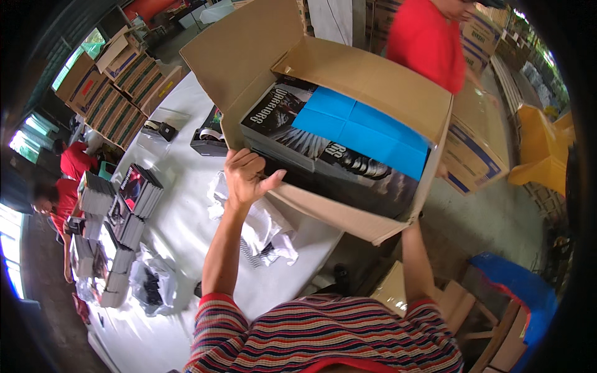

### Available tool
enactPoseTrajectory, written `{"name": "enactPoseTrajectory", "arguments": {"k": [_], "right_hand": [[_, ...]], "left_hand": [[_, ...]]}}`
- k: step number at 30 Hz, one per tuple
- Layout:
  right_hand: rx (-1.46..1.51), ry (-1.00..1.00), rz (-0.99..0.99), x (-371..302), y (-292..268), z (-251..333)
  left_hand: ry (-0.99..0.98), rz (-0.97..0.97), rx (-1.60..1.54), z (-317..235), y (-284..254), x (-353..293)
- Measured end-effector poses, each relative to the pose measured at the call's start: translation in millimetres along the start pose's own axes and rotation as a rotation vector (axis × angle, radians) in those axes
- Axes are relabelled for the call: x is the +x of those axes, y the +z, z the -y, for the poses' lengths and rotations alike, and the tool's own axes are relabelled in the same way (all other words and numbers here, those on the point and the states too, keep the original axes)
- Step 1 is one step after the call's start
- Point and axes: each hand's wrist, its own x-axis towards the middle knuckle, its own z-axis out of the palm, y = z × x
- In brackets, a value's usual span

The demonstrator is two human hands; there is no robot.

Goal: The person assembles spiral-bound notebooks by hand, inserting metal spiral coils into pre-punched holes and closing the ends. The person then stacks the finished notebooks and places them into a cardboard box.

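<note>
An open cardboard box (336,219) is held up and tilted in front of me, partly over the table's right edge. Inside lie dark-covered books (280,107) with pale lettering, packed side by side, and a bright blue sheet (360,130) covers part of them. My left hand (245,177) grips the box's near left wall, thumb on the inner side. On the right, my forearm runs up behind the near corner; most of my right hand (442,170) is hidden by the box, with only some fingers showing past the right wall.
Stacks of books (127,214), tape dispensers (211,140) and crumpled white plastic (261,224) lie on the white table (186,248). Cartons (112,93) are piled at the far left. Beyond the box, a person in red (426,43) stands near another carton (472,155). More people are at left.
</note>
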Motion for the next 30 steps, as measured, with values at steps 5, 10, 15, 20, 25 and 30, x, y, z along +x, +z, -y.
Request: {"name": "enactPoseTrajectory", "arguments": {"k": [5, 10, 15, 20, 25, 30], "right_hand": [[-0.044, -0.038, 0.011, 6, 2, 10], [-0.158, -0.231, 0.076, 43, 2, 54], [-0.157, -0.126, 0.303, 150, 0, 82], [-0.205, -0.047, 0.238, 189, 15, 71], [-0.259, 0.012, 0.161, 178, 11, 49], [-0.225, 0.165, 0.122, 106, -40, 10]], "left_hand": [[0.030, -0.124, -0.022, 2, 31, 37], [-0.541, -0.499, 0.170, 15, 38, 40], [-1.034, -0.425, -0.236, 92, 25, 61], [-1.203, -0.328, -0.072, 118, 30, 68], [-1.086, -0.431, -0.080, 121, 26, 51], [-1.079, -0.678, -0.247, 110, 14, 16]]}}
